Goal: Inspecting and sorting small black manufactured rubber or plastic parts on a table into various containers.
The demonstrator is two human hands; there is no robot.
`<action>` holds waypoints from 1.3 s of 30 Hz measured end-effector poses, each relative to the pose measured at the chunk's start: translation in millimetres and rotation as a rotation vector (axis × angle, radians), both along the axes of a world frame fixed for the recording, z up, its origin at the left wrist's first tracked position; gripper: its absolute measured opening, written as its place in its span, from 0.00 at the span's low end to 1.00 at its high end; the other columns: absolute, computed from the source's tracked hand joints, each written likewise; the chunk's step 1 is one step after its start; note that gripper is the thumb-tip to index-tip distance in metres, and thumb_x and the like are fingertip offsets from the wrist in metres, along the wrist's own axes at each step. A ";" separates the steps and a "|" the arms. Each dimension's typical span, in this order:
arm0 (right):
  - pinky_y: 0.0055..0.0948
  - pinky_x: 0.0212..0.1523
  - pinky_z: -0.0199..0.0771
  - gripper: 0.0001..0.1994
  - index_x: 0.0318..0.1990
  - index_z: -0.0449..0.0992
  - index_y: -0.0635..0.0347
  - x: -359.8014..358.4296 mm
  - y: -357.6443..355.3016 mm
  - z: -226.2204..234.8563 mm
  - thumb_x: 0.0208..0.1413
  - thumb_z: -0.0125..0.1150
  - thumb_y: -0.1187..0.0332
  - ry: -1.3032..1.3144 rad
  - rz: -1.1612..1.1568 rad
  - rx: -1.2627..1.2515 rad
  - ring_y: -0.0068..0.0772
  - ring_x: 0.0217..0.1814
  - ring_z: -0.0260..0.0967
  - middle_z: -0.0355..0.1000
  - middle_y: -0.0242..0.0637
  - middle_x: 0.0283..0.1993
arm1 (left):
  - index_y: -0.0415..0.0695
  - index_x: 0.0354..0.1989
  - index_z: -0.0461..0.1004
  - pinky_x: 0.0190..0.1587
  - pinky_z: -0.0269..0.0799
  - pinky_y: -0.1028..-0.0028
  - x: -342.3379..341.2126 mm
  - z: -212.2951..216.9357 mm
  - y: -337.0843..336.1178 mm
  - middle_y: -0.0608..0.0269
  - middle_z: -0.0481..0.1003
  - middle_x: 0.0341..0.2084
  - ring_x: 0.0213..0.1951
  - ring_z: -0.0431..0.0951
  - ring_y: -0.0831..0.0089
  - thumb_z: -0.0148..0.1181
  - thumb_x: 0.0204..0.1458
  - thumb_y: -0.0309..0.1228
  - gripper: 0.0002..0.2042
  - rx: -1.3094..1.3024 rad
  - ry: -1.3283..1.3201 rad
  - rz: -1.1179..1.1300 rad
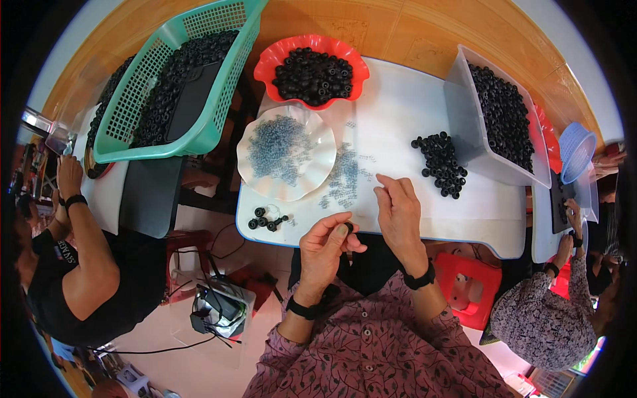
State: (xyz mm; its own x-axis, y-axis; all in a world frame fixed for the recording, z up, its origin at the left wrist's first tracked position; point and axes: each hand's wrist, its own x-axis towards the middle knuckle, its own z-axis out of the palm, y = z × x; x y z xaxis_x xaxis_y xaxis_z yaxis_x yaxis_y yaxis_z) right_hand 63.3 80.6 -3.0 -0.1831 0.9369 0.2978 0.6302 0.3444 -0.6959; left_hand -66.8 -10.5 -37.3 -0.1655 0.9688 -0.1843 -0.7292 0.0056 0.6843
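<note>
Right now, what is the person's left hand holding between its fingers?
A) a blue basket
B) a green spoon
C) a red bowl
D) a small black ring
D: the left hand pinches a small black ring between thumb and fingertips, just off the near edge of the white table, while the right hand rests beside it on the tabletop.

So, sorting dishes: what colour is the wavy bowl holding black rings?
Red, seen in the head view: the wavy bowl.
</note>
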 end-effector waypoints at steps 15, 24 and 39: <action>0.37 0.28 0.70 0.05 0.36 0.77 0.55 -8.5 12.7 -27.5 0.52 0.62 0.70 -0.058 -0.128 0.055 0.42 0.29 0.72 0.68 0.40 0.33 | 0.32 0.51 0.70 0.43 0.82 0.66 -6.7 -1.2 -2.9 0.53 0.75 0.39 0.35 0.79 0.73 0.51 0.61 0.23 0.12 -0.006 -0.099 -0.018; 0.27 0.32 0.70 0.05 0.36 0.75 0.64 0.5 -13.5 -5.8 0.52 0.59 0.80 0.200 0.025 -0.029 0.33 0.32 0.70 0.68 0.39 0.34 | 0.34 0.51 0.71 0.41 0.82 0.70 -12.1 1.4 -2.2 0.49 0.76 0.40 0.34 0.76 0.75 0.50 0.61 0.24 0.12 0.033 -0.234 -0.029; 0.18 0.25 0.72 0.03 0.38 0.75 0.66 -6.4 -48.9 25.0 0.56 0.59 0.79 0.408 0.222 -0.142 0.20 0.31 0.72 0.67 0.35 0.39 | 0.34 0.49 0.72 0.42 0.82 0.68 -0.3 0.9 -1.1 0.56 0.77 0.36 0.35 0.79 0.75 0.52 0.60 0.22 0.11 0.055 -0.225 -0.007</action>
State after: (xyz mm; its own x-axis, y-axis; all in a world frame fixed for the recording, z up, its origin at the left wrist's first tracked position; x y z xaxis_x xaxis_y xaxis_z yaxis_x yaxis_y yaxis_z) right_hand 56.9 31.7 21.9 -0.2782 0.9251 0.2586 0.2177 0.3229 -0.9210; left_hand -67.1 -11.6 -36.4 -0.1193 0.9794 -0.1629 -0.8637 -0.0214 0.5036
